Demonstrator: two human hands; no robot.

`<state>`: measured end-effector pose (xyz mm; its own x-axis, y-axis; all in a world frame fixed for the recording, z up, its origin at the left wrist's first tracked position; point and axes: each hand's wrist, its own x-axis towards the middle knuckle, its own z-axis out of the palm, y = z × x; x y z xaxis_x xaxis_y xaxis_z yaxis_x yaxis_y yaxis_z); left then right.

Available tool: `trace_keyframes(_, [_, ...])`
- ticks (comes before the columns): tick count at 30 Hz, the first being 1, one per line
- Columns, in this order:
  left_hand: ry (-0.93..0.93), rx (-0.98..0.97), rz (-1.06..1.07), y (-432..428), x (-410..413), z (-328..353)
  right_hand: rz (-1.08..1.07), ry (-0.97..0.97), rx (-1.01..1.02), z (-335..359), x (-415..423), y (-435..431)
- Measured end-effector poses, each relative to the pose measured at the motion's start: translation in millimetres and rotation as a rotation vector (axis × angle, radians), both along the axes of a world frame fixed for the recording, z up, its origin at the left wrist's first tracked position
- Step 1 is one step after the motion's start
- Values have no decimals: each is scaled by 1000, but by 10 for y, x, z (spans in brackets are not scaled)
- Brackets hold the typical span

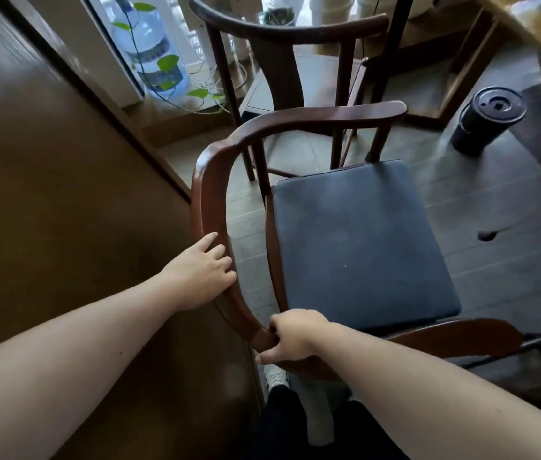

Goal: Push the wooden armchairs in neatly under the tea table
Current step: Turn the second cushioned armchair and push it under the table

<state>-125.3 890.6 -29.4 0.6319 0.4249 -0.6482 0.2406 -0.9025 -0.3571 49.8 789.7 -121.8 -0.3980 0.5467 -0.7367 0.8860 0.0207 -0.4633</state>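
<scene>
A wooden armchair (299, 126) with a curved reddish-brown back rail and a dark blue seat cushion stands right in front of me. My left hand (201, 270) grips the left part of its rail. My right hand (292, 333) is closed around the rail nearer to me. A second, darker wooden armchair (282, 31) stands behind it, farther away. The tea table (537, 28) shows as a light wooden edge at the top right, with its frame and legs beneath it.
A brown wooden wall panel (47, 177) runs close along the left. A black lidded bin (488, 121) stands on the grey tiled floor at the right. A large water bottle (153, 44) and a trailing green plant are at the back left.
</scene>
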Motion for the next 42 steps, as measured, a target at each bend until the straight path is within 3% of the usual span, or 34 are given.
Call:
trace_keyframes(4, [16,-66,-105,119,-28,-68,-114,56,-175,-153,44,7])
trace_keyframes(9, [56,-131,-154,195,-45,-74,-288,311,-502,-217,149,-9])
trace_keyframes(11, [108,-140,-177,208,-9,-72,-278,346,-547,-256,171,-16])
trace_keyframes(14, [186,-183,-175,249,30,-22,-250,373,-535,-262,161,-25])
trace_keyframes(22, [-83,-177,-379,2,156,-99,-187,327,-477,-169,576,-297])
trace_keyframes(27, [23,-241,-237,-240,445,-91,-157,291,-450,-57,901,-420])
trace_keyframes(42, [76,-248,-102,-678,828,-50,-102,243,-398,-59,1271,-699])
